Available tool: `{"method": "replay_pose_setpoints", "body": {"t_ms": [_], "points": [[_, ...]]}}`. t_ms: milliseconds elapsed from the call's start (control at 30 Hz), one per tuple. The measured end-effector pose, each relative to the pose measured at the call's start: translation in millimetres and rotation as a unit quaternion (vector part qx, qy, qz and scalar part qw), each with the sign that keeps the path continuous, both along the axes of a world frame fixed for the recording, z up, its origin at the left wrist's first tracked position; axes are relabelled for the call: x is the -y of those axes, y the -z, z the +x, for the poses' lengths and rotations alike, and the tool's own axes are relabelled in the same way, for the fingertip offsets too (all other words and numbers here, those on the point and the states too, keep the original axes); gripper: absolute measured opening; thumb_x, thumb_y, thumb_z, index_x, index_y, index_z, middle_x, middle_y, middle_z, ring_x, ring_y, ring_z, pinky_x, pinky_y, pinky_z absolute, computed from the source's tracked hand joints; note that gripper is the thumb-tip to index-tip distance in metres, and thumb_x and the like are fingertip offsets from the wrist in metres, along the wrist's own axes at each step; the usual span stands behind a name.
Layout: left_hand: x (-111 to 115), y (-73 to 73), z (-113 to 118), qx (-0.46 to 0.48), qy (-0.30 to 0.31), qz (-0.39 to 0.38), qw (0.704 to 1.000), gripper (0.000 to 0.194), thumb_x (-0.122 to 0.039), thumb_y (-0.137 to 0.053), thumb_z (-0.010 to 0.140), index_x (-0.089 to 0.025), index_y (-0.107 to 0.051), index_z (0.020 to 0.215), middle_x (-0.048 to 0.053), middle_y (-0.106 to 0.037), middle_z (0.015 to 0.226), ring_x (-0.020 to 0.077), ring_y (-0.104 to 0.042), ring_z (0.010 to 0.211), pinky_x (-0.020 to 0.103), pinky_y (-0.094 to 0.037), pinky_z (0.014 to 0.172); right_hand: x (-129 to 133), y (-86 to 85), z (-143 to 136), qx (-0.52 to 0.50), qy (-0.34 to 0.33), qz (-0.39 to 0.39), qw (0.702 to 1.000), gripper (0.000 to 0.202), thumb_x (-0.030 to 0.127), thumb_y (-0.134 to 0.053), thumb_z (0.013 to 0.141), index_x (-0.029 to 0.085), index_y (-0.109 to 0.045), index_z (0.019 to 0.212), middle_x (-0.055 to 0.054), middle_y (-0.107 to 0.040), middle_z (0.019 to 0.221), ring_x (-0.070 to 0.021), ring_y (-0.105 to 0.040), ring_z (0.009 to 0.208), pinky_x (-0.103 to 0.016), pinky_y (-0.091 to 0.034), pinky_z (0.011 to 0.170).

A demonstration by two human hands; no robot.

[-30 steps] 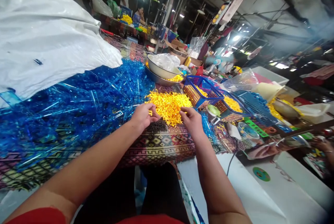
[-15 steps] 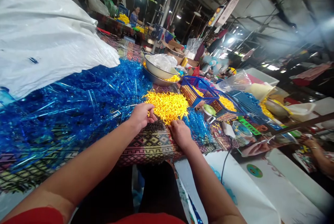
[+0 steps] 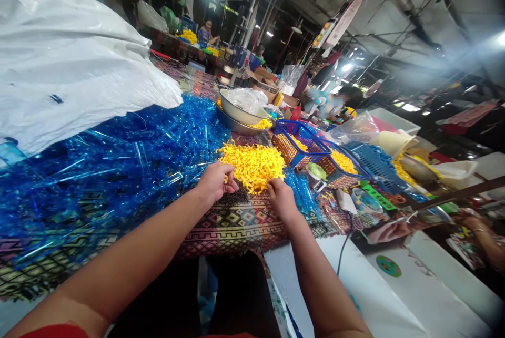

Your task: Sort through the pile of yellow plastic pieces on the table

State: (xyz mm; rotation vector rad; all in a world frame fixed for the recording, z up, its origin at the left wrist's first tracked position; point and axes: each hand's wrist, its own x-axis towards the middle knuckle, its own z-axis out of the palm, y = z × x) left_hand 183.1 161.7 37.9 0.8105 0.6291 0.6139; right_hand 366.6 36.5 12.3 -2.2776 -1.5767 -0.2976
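A heap of small yellow plastic-looking pieces lies on the patterned cloth. At its left front edge is my left hand, fingers curled, with a bit of yellow showing between them. My right hand is pinched at the heap's right front edge; whatever its fingertips hold is too small to make out. Between the hands, a patch of tiny dark pieces lies in front of the heap. Clear blue plastic pieces lie just right of my right hand.
A large mass of blue plastic pieces covers the left side, partly under a white sheet. Behind the heap stand stacked bowls. Blue baskets and a green-topped container stand to the right. A person sits far back.
My right hand has moved slightly right along the front edge of the yellow heap. My left hand stays in nearly the same place, fingers still curled. The view has shifted slightly.
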Motion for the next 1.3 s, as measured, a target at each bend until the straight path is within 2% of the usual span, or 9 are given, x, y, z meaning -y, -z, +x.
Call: {"method": "replay_pose_setpoints", "body": {"t_ms": [200,333,567,633,700,867,1033,1167,1300], "points": [[0.7,-1.0,-0.3,0.022,0.009,0.0,1.0,0.01,-0.013,-0.056,0.062,-0.014,-0.049,0.069,-0.003,-0.047,0.043,0.018,-0.056,0.038,0.022,-0.036,0.032,-2.5,-10.3,9.0,-0.225,0.021,0.144,0.963,0.019,0.034,-0.052,0.074,0.017,-0.06,0.075,-0.003,-0.061,0.065,-0.0152,-0.055,0.06,-0.026,-0.042,0.056],[4.5,-4.9,-1.5,0.032,0.035,-0.01,0.999,0.015,-0.009,-0.056,0.06,-0.014,-0.049,0.072,-0.002,-0.049,0.046,0.0188,-0.058,0.041,0.023,-0.039,0.036,-10.1,-9.1,1.9,-0.452,0.021,0.241,0.858,0.022,0.037,-0.06,0.067,0.016,-0.057,0.072,0.004,-0.053,0.05,-0.0094,-0.046,0.042,-0.021,-0.037,0.041],[11.7,-1.3,2.6,0.064,0.05,-0.025,0.996,0.024,-0.001,-0.058,0.059,-0.014,-0.047,0.076,-0.001,-0.052,0.052,0.0188,-0.06,0.047,0.03,-0.047,0.046,-25.5,-16.4,-18.8,-0.617,0.022,0.341,0.709,0.029,0.031,-0.072,0.054,0.016,-0.054,0.069,0.005,-0.054,0.051,-0.0089,-0.05,0.041,-0.018,-0.034,0.036],[14.7,1.4,6.4,0.108,0.053,-0.027,0.992,0.025,-0.002,-0.062,0.06,-0.013,-0.047,0.077,0.0,-0.055,0.058,0.017,-0.061,0.054,0.034,-0.051,0.057,-32.5,-17.5,-36.8,-0.641,0.009,0.33,0.693,0.028,0.032,-0.071,0.055,0.016,-0.054,0.07,0.004,-0.056,0.053,-0.0092,-0.051,0.042,-0.019,-0.035,0.037],[16.3,3.8,10.1,0.163,0.044,-0.029,0.985,0.023,-0.007,-0.066,0.063,-0.013,-0.049,0.078,0.003,-0.059,0.067,0.0155,-0.062,0.062,0.034,-0.051,0.065,-39.4,-18.2,-60.0,-0.612,-0.018,0.308,0.728,0.023,0.034,-0.069,0.06,0.017,-0.056,0.07,0.004,-0.056,0.054,-0.0094,-0.05,0.043,-0.02,-0.037,0.039],[6.2,4.0,10.5,0.142,-0.079,-0.084,0.983,0.012,-0.006,-0.059,0.069,-0.013,-0.049,0.069,0.001,-0.056,0.064,0.0104,-0.057,0.056,0.023,-0.048,0.055,-44.0,-25.5,-85.1,-0.395,-0.147,0.195,0.886,0.016,0.032,-0.06,0.072,0.019,-0.066,0.079,-0.001,-0.065,0.075,-0.0126,-0.058,0.067,-0.026,-0.048,0.064],[-15.2,-4.2,-0.8,0.049,-0.113,-0.108,0.986,0.01,-0.007,-0.05,0.072,-0.014,-0.047,0.067,0.0,-0.049,0.052,0.0132,-0.055,0.043,0.019,-0.038,0.037,-28.6,-30.2,-28.6,-0.26,-0.033,0.227,0.938,0.024,0.034,-0.055,0.076,0.017,-0.065,0.089,-0.004,-0.063,0.078,-0.0151,-0.057,0.064,-0.029,-0.048,0.059],[-22.8,-9.1,-5.0,0.07,-0.119,-0.119,0.983,0.009,-0.007,-0.051,0.071,-0.014,-0.046,0.067,-0.001,-0.047,0.05,0.0119,-0.051,0.036,0.014,-0.023,0.03,-19.7,-26.0,-17.0,-0.033,-0.101,0.055,0.993,0.023,0.024,-0.051,0.079,0.019,-0.064,0.096,-0.008,-0.06,0.093,-0.0185,-0.055,0.081,-0.031,-0.046,0.072],[-21.4,-8.8,-5.4,0.057,-0.121,-0.115,0.984,0.009,-0.007,-0.053,0.068,-0.014,-0.047,0.069,-0.001,-0.049,0.051,0.0112,-0.051,0.035,0.015,-0.027,0.032,-24.4,-25.3,-42.2,0.16,-0.128,-0.081,0.975,0.037,0.016,-0.045,0.082,0.024,-0.055,0.116,-0.012,-0.048,0.117,-0.0241,-0.046,0.098,-0.036,-0.041,0.081]]}}
